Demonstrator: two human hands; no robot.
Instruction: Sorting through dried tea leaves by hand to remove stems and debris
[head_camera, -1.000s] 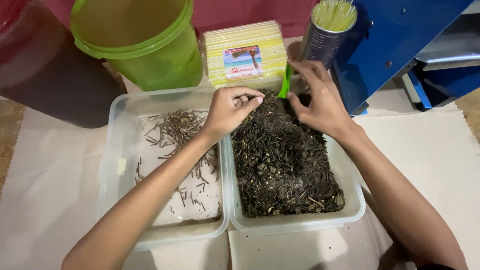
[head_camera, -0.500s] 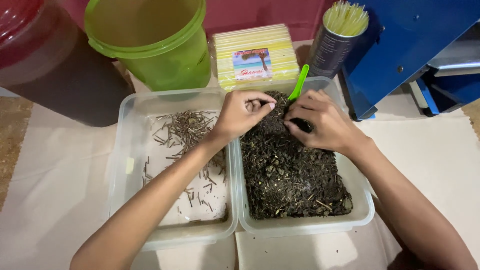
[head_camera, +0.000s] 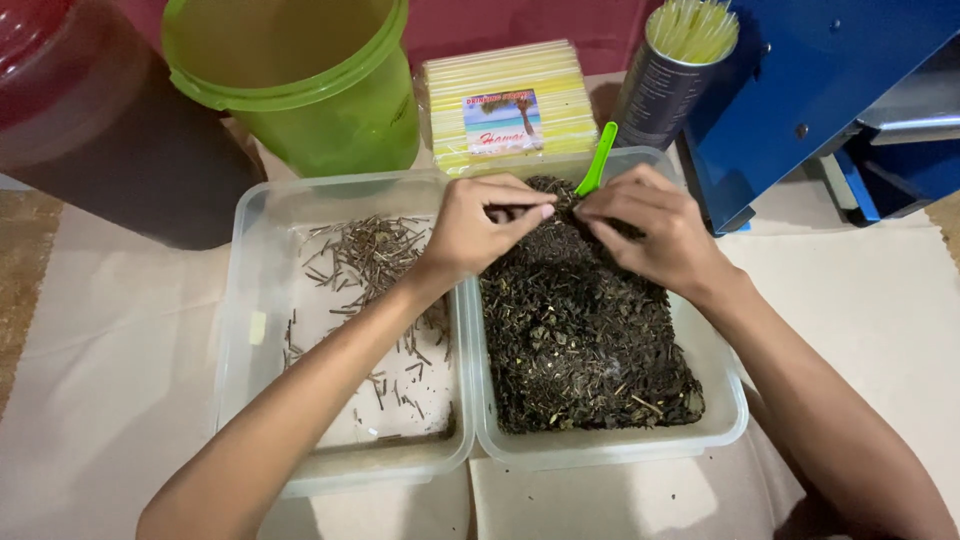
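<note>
Nearest, just below the left hand (head_camera: 478, 230), a clear tub (head_camera: 262, 330) holds a thin scatter of pale stems (head_camera: 365, 262), with much of its floor bare. Beside it, under both hands, the second clear tub (head_camera: 722, 410) is still heaped with dark dried leaf (head_camera: 575, 330), pale stem pieces showing through it, so by my judgement only a small share has been picked out and most of the sorting is left. The left hand is curled nearly closed, fingertips pinched over the heap; whether it grips a stem I cannot tell. The right hand (head_camera: 650, 232) is likewise pinched into the leaf at the far end of the tub, its catch hidden. Just beyond its fingers a green scoop handle (head_camera: 598, 160) sticks up; farther off stand a green bucket (head_camera: 300, 90), a pack of yellow straws (head_camera: 510, 100) and a tin of straws (head_camera: 672, 75)
</note>
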